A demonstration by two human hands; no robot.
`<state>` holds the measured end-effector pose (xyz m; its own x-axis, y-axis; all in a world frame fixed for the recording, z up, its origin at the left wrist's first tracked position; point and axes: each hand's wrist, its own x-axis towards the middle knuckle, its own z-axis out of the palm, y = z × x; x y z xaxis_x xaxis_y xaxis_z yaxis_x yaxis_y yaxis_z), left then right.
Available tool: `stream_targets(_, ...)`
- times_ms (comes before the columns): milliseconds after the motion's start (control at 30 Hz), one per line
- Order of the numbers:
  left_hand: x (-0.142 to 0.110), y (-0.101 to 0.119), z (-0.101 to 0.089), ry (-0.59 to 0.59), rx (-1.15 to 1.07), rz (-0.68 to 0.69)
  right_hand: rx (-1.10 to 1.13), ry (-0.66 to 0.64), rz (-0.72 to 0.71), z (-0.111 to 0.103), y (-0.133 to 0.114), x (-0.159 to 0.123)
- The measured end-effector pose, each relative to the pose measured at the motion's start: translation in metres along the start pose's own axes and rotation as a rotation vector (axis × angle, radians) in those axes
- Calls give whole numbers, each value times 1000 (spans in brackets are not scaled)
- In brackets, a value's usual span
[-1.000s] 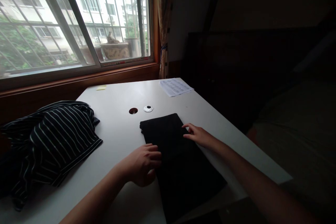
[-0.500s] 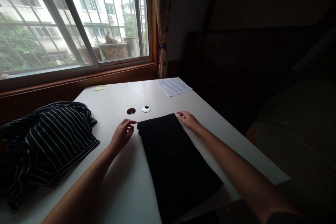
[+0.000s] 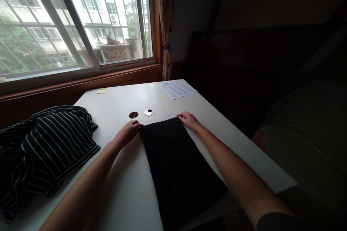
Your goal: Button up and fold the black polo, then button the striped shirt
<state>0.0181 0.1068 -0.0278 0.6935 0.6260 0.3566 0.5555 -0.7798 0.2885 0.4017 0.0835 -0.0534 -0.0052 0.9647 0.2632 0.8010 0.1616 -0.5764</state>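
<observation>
A black folded garment (image 3: pixel 179 169) lies flat and lengthwise on the white table (image 3: pixel 121 104), its near end running down past the table's front edge. At its far left corner, my left hand (image 3: pixel 131 130) pinches the fabric between thumb and fingers. My right hand (image 3: pixel 188 120) has its fingertips closed on the far right corner. What kind of garment it is cannot be made out, as the cloth is dark and folded.
A crumpled black-and-white striped garment (image 3: pixel 56 144) lies at the left. Printed papers (image 3: pixel 179 89) rest at the far right corner, a yellow note (image 3: pixel 101 91) at the far left. An open cable hole (image 3: pixel 133 115) and a round silver disc (image 3: pixel 149 112) lie beyond the garment.
Both hands have moved in to the far corners of the black garment and closed on them. Before, the fingers were apart beside the cloth. The view has shifted slightly.
</observation>
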Motion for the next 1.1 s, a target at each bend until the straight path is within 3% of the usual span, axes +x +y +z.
stream_targets(367, -12, 2, 6, 95, 156, -1, -81, 48, -109, -4, 3, 4)
stream_targets(900, -22, 10, 0, -41, 383, 6, -312, 147, -52, 0, -12, -5)
stream_targets(1100, -22, 29, -1, 129, 338, 44, -341, 203, -67, -6, -28, -6)
